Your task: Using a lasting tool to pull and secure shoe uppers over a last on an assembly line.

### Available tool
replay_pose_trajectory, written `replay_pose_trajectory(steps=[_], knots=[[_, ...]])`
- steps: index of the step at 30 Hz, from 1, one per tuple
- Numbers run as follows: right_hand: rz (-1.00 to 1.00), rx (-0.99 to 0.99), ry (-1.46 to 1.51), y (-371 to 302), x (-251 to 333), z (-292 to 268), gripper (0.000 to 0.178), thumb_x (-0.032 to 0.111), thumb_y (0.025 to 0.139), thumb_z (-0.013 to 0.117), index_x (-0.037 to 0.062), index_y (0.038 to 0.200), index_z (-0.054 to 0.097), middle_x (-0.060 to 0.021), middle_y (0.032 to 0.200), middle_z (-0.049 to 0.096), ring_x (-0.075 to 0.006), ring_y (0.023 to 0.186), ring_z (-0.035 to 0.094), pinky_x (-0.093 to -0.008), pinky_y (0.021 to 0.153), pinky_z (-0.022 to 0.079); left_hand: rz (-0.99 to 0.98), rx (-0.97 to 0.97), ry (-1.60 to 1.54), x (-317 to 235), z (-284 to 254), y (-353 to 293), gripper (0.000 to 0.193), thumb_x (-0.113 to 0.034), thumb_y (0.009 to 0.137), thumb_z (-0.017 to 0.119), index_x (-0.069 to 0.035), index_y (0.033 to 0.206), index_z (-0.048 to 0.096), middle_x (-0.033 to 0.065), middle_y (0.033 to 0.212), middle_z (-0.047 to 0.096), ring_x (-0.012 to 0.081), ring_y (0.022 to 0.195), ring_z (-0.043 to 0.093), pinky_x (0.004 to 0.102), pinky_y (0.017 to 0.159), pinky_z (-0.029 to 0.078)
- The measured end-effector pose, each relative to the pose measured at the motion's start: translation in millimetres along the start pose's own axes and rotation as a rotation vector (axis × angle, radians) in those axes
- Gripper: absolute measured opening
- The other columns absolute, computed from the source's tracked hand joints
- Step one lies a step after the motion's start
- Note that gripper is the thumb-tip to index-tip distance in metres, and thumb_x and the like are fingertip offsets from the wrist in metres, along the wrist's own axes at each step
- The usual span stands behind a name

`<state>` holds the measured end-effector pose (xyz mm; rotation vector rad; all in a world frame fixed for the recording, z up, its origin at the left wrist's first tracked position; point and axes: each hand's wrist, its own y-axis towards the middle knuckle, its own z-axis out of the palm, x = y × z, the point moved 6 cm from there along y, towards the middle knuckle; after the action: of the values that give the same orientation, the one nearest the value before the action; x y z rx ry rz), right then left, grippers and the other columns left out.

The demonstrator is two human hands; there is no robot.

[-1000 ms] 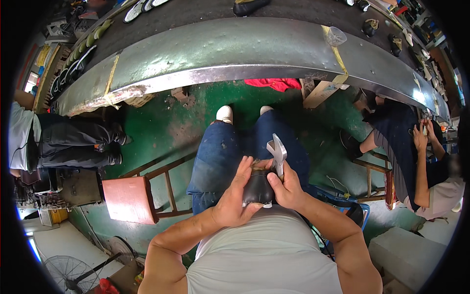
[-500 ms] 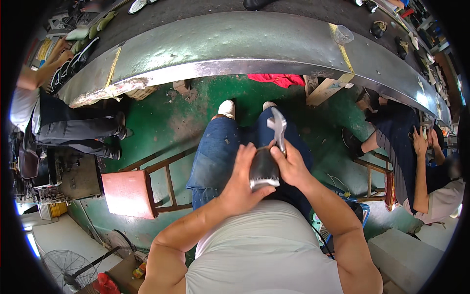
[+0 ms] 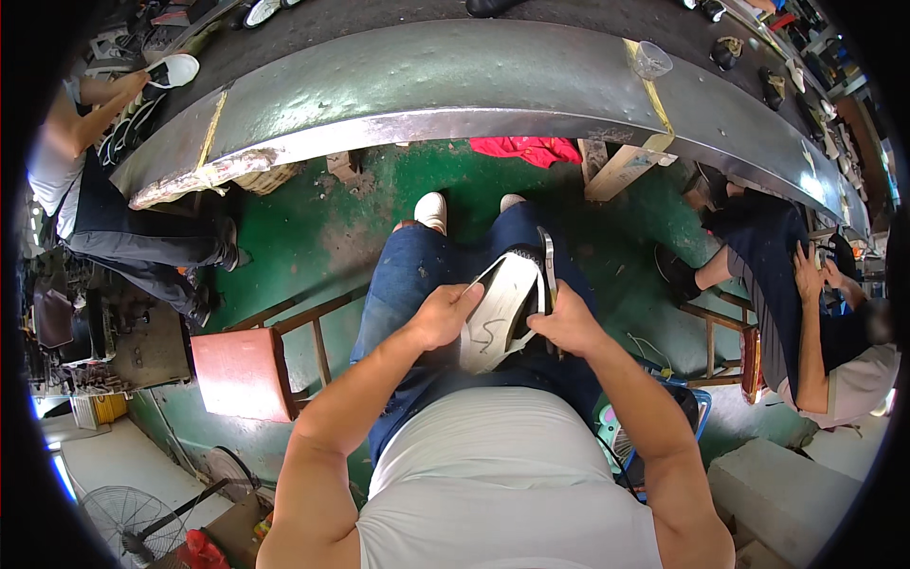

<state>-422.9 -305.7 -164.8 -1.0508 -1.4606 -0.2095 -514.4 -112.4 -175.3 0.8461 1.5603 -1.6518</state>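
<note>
An unfinished shoe [image 3: 498, 308] lies over my lap with its bottom facing up: a pale sole board bearing a dark scrawled mark, with a dark upper around it. My left hand [image 3: 445, 316] is closed on the shoe's left edge, thumb on top. At the opposite edge, my right hand [image 3: 569, 322] is closed, its thumb against the upper. A pair of metal shoemaker's pincers [image 3: 548, 256] is held in that same right hand, turned edge-on beside the shoe; their lower part is hidden by the fingers.
A metal-edged workbench [image 3: 417, 81] curves across the front, with a clear plastic cup [image 3: 651, 61] on it. Red cloth [image 3: 526, 150] lies beneath. To the left are a stool [image 3: 244, 373] and a person handling a shoe [image 3: 173, 70]; another person [image 3: 815, 313] sits at right.
The shoe has been turned so its pale bottom now faces up. My left hand has moved to its left edge. The pincers have swung from broadside to edge-on.
</note>
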Motion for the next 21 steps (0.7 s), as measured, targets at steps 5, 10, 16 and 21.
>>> replay_pose_trajectory(steps=[5, 10, 16, 21], knots=[[0.170, 0.109, 0.184, -21, 0, -27, 0.040, 0.020, 0.090, 0.068, -0.0031, 0.119, 0.054, -0.0122, 0.102, 0.067, -0.0148, 0.089, 0.064, -0.0310, 0.077, 0.051, -0.016, 0.114, -0.136, -3, 20, -15, 0.052, -0.029, 0.099, 0.064, 0.001, 0.140, 0.051, 0.0086, 0.126, 0.063, 0.0136, 0.113, 0.056, 0.0308, 0.102, 0.044], [0.391, 0.243, 0.132, -92, 5, -35, 0.040, 0.017, 0.094, 0.062, -0.0012, 0.128, 0.052, -0.0118, 0.105, 0.067, -0.0178, 0.090, 0.065, -0.0320, 0.078, 0.051, 0.033, 0.019, 0.169, 7, 22, -26, 0.089, -0.014, 0.083, 0.078, 0.000, 0.154, 0.028, 0.0156, 0.139, 0.055, 0.0218, 0.129, 0.051, 0.0334, 0.112, 0.036], [-0.465, 0.250, -0.603, -86, 68, -13, 0.050, 0.009, 0.090, 0.061, -0.0068, 0.135, 0.048, -0.0218, 0.102, 0.068, -0.0395, 0.094, 0.067, -0.0440, 0.085, 0.054, 0.044, -0.006, 0.243, 3, 37, -30, 0.093, -0.017, 0.083, 0.076, 0.004, 0.155, 0.022, 0.0237, 0.144, 0.049, 0.0295, 0.134, 0.049, 0.0354, 0.114, 0.035], [-0.006, 0.538, -1.121, -64, 96, -2, 0.030, 0.012, 0.088, 0.063, -0.0066, 0.112, 0.057, -0.0205, 0.089, 0.068, -0.0392, 0.082, 0.068, -0.0470, 0.076, 0.055, 0.016, 0.216, -0.605, 5, 43, -36, 0.085, -0.032, 0.092, 0.056, 0.004, 0.157, 0.013, 0.0223, 0.156, 0.036, 0.0286, 0.143, 0.037, 0.0348, 0.117, 0.030]])
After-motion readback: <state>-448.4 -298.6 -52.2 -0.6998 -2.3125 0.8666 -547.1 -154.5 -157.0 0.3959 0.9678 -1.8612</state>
